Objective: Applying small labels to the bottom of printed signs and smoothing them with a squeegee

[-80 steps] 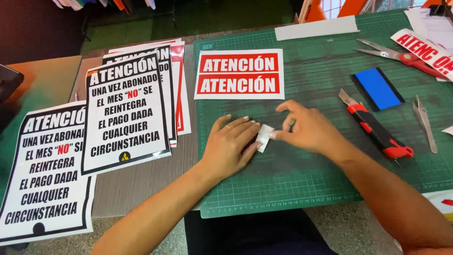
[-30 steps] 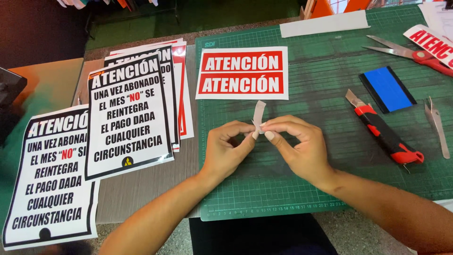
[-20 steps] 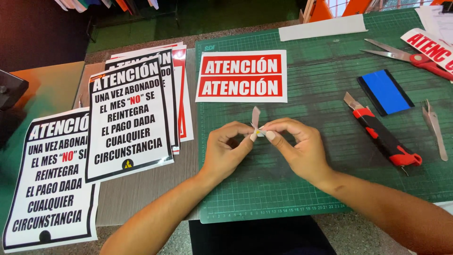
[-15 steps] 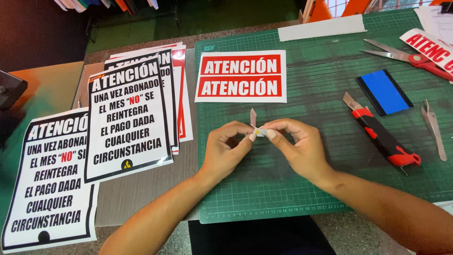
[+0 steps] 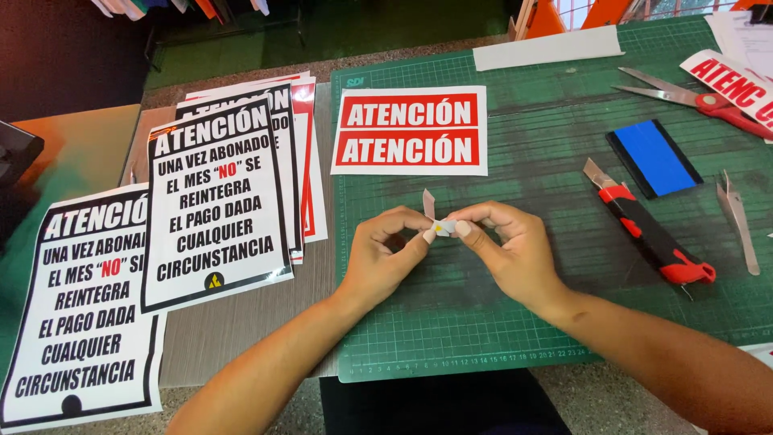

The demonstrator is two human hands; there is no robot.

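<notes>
Here, above the green cutting mat, our left hand and right hand pinch a small sticker scrap: light, flimsy, best held by its edges.

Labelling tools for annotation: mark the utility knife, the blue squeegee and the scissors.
utility knife (image 5: 649,235), head view, middle of its red and black handle.
blue squeegee (image 5: 654,158), head view, centre of the blue face.
scissors (image 5: 712,103), head view, red handle near the pivot.
</notes>
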